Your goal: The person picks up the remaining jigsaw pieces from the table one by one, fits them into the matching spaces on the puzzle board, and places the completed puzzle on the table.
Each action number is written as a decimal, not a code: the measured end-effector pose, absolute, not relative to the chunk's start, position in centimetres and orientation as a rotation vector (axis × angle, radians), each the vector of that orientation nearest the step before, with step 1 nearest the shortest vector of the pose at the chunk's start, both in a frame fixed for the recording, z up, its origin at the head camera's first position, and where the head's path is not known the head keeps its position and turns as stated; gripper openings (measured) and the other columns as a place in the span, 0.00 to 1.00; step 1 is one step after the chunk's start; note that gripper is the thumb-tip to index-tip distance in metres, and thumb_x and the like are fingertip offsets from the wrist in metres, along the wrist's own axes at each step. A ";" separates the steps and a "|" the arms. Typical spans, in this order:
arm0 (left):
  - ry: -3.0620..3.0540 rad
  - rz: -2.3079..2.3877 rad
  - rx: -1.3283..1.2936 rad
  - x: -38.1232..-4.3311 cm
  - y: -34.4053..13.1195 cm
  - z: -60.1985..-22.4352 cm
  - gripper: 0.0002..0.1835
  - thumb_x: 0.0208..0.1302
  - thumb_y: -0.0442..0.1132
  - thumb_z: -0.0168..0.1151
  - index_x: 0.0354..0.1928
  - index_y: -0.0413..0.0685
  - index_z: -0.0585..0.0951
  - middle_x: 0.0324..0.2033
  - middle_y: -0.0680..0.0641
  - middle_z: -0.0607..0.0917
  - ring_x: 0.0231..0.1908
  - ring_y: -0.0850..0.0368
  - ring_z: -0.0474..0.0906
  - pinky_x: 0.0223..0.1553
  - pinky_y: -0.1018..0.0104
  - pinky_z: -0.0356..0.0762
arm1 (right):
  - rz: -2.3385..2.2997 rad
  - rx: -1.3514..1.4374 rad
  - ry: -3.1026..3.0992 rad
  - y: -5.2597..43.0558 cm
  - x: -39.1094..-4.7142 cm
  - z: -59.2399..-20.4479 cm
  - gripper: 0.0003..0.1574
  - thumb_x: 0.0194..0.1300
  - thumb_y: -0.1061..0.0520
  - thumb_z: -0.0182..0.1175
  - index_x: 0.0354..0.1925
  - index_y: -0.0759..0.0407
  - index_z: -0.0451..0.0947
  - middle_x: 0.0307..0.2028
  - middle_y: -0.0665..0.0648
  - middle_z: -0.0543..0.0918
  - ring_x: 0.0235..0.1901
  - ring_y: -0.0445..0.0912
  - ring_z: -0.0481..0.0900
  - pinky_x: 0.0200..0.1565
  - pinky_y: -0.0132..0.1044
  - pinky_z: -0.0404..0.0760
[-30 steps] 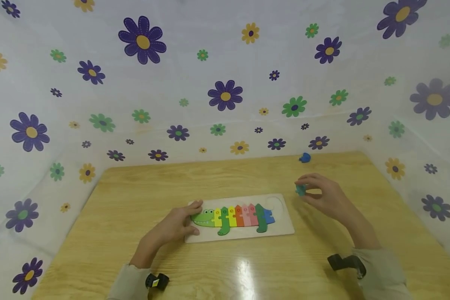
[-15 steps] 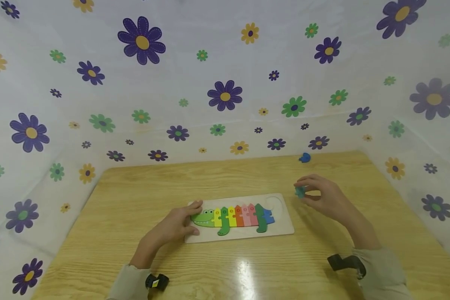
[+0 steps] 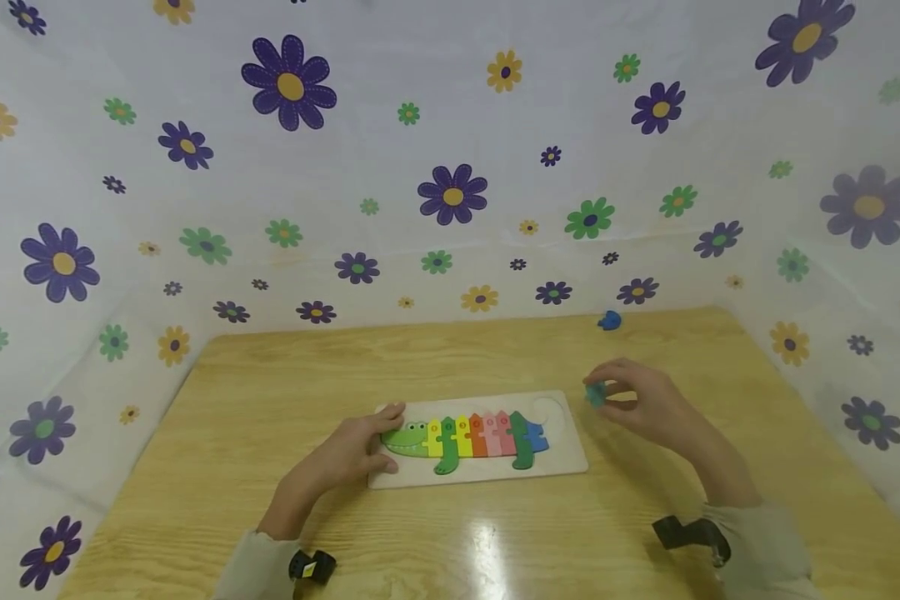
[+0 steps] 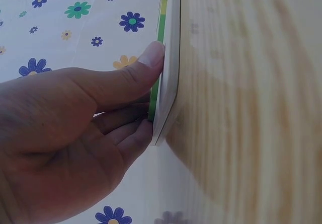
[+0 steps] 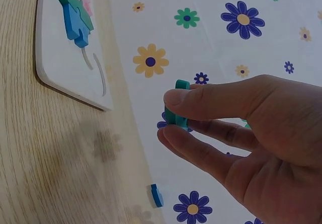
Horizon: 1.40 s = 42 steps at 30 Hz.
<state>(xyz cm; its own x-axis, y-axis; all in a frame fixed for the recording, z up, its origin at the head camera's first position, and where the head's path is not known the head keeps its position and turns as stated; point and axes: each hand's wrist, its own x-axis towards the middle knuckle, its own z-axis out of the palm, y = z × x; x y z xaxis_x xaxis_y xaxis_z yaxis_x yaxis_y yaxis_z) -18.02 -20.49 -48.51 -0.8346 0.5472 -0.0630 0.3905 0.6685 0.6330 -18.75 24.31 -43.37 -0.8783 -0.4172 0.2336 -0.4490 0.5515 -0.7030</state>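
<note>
A wooden crocodile puzzle board [image 3: 570, 457] lies on the table, with coloured pieces set from the green head [image 3: 405, 440] to a blue piece [image 3: 538, 437] at the right. A curved tail outline shows on its bare right end. My left hand [image 3: 354, 450] rests on the board's left end, thumb and forefinger spread; the left wrist view shows the thumb [image 4: 133, 78] lying against the board's face. To the right of the board, my right hand [image 3: 641, 404] pinches a small teal puzzle piece [image 5: 176, 103] between thumb and fingers, raised above the table.
Another blue puzzle piece [image 3: 610, 320] lies near the table's back right edge, beyond the right hand. White flower-printed sheeting [image 3: 450, 125] rises behind the wooden table [image 3: 450, 542] and at both sides. Each wrist bears a black strap mount [image 3: 693, 537].
My right hand has moved slightly left and nearer, still pinching the teal piece. The left hand stays on the board. The head view has shifted a little.
</note>
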 end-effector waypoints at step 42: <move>2.639 0.914 0.765 -17.9 -20.4 -48.5 0.38 0.60 0.36 0.74 0.71 0.31 0.70 0.76 0.38 0.61 0.76 0.41 0.55 0.74 0.46 0.57 | 1.167 0.761 -2.759 23.5 -18.3 -43.7 0.19 0.56 0.74 0.72 0.47 0.67 0.83 0.47 0.60 0.82 0.50 0.59 0.83 0.51 0.53 0.86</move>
